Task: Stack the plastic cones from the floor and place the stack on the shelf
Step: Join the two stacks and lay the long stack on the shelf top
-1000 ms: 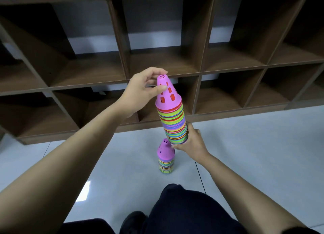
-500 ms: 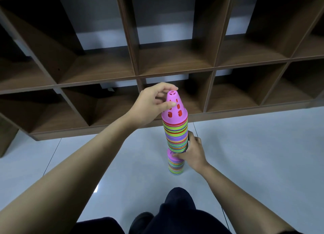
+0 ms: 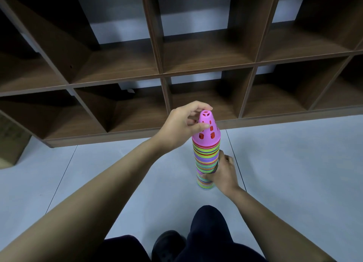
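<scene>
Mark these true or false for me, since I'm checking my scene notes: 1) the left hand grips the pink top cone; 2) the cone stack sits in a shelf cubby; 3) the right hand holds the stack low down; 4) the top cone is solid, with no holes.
1) True: the left hand pinches the pink top cone.
2) False: the cone stack stands on the floor before the shelf.
3) True: the right hand grips its lower part.
4) False: it has holes in its side and tip.
</scene>
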